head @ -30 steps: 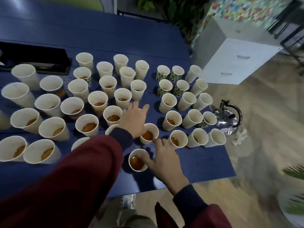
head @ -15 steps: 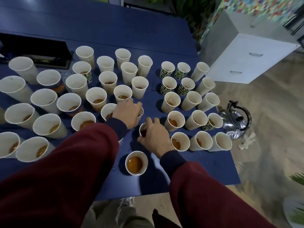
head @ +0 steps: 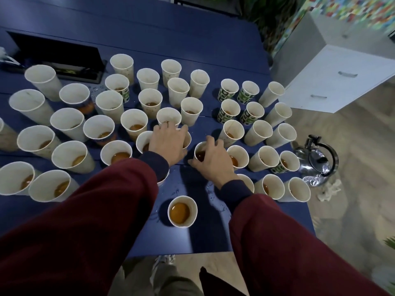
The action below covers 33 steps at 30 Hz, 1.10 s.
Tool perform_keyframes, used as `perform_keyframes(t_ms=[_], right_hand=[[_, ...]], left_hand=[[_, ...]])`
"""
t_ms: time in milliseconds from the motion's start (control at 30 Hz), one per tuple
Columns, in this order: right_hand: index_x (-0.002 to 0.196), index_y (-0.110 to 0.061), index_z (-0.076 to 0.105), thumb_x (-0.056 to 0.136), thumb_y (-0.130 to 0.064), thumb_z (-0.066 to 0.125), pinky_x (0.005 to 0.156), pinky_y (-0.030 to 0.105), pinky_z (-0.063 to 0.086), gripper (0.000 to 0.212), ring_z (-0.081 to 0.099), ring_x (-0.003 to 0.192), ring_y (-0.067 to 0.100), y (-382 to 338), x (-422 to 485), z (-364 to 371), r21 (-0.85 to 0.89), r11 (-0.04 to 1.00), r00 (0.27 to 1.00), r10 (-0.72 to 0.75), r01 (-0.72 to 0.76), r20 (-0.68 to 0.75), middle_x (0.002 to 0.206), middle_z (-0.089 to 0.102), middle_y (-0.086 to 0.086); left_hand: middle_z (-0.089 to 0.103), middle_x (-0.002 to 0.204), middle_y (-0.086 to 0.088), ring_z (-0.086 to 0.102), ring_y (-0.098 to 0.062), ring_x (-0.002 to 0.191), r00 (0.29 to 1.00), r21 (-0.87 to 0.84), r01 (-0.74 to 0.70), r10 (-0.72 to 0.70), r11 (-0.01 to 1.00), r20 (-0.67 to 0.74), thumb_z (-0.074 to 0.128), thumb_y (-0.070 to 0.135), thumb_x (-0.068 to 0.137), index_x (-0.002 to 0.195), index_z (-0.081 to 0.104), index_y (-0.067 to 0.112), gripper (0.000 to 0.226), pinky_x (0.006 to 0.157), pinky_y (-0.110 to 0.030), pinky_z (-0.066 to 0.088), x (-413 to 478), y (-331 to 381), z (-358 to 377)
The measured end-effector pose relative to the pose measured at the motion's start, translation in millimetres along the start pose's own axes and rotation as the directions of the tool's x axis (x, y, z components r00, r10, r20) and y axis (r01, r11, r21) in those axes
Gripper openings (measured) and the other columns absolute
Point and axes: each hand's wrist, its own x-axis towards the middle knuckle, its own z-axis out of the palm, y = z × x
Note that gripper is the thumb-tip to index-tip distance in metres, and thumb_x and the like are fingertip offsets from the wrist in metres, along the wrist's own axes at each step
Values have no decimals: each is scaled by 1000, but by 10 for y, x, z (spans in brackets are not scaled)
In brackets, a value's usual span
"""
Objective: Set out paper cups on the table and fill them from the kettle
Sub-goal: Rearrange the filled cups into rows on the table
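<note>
Filled cup (head: pixel 200 154) sits within right hand's (head: pixel 213 163) grip, beside left hand (head: pixel 167 144)

Cups (head: pixel 147 76) crowd the table (head: pixel 192 37), lone cup (head: pixel 182 211) nearest, kettle (head: pixel 316 160) on floor right

Paper cups (head: pixel 149 97) stand packed almost rim to rim across the middle of the table (head: pixel 192 35), so you can't reach down between them in the left block. One lane runs front to back between the left and right blocks. Its near mouth is plugged by your right hand (head: pixel 213 165), which grips a filled cup (head: pixel 199 154), with your left hand (head: pixel 168 144) just beside it over more rims. The far half of the table is bare, apart from a black box (head: pixel 57 54) at far left. The near edge is open around the lone cup (head: pixel 182 211), but there are droplets. The kettle (head: pixel 316 165) sits on the floor just off the right edge.
</note>
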Motion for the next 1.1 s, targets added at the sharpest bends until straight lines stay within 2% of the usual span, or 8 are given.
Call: perform_keyframes(t_ms=[67, 167, 267, 400, 500, 600, 900, 1100], right_hand=[[146, -9, 36, 79, -46, 80, 94, 44, 48, 88, 51, 122, 39, 35, -170, -44, 25, 999, 994, -36, 38, -104, 137, 44, 18], [132, -11, 48, 78, -48, 79, 88, 40, 48, 73, 52, 113, 33, 48, -579, -73, 76, 987, 966, -119, 140, -230, 125, 48, 13], [132, -17, 49, 80, -59, 73, 88, 37, 48, 71, 51, 112, 23, -3, -979, 12, 69, 983, 983, -167, 172, -75, 126, 47, 6], [143, -24, 35, 73, -68, 75, 95, 42, 50, 92, 48, 122, 24, -65, -1288, 236, 45, 982, 971, -190, 185, 146, 136, 39, 3], [147, -30, 27, 75, -58, 78, 91, 44, 51, 92, 50, 120, 28, -60, -1352, 383, 77, 979, 962, -199, 188, 185, 136, 37, 3], [140, -26, 35, 80, -39, 77, 86, 44, 52, 75, 57, 110, 32, -15, -1331, 490, 79, 974, 960, -221, 210, 174, 131, 43, 6], [130, -13, 43, 79, -28, 75, 81, 37, 47, 62, 59, 105, 31, 102, -1000, 284, 47, 998, 999, -30, 32, -31, 127, 50, 10], [131, -12, 42, 82, -29, 75, 86, 38, 53, 62, 61, 107, 31, 89, -817, 207, 22, 998, 998, 55, -54, -19, 127, 49, 11]], left_hand=[[56, 124, -14, 54, -34, 114, 1000, 16, 6, -5, 1000, -18, 65, 53, 86, 133, 49, 22, 59, 88, -43, 41, -30, 34, -15], [57, 117, -14, 54, -34, 108, 997, 56, 16, -12, 998, -73, 65, 53, 84, 123, 53, 20, 53, 84, -43, 40, -99, 110, -71], [57, 112, -14, 55, -34, 104, 987, 0, -82, 81, 997, -135, 62, 49, 88, 118, 55, 16, 45, 83, -45, 43, -120, 168, -90], [56, 121, -14, 55, -34, 111, 966, -176, -259, 252, 950, -58, 58, 41, 93, 135, 51, 13, 51, 91, -45, 44, -79, 288, -78], [55, 124, -12, 53, -31, 114, 958, -157, -285, 288, 946, -5, 64, 51, 87, 136, 49, 14, 63, 91, -44, 43, -55, 338, -43], [54, 123, -9, 52, -29, 113, 952, -90, -306, 307, 948, -1, 66, 58, 83, 133, 48, 15, 69, 91, -44, 42, -74, 393, -14], [55, 124, -8, 50, -30, 114, 943, 41, -332, 330, 943, 45, 64, 29, 89, 127, 50, 15, 43, 89, -45, 40, -49, 378, -28], [58, 124, -7, 51, -29, 115, 941, 53, -333, 329, 941, 77, 68, 40, 87, 123, 52, 14, 47, 92, -46, 40, 21, 363, 22]])
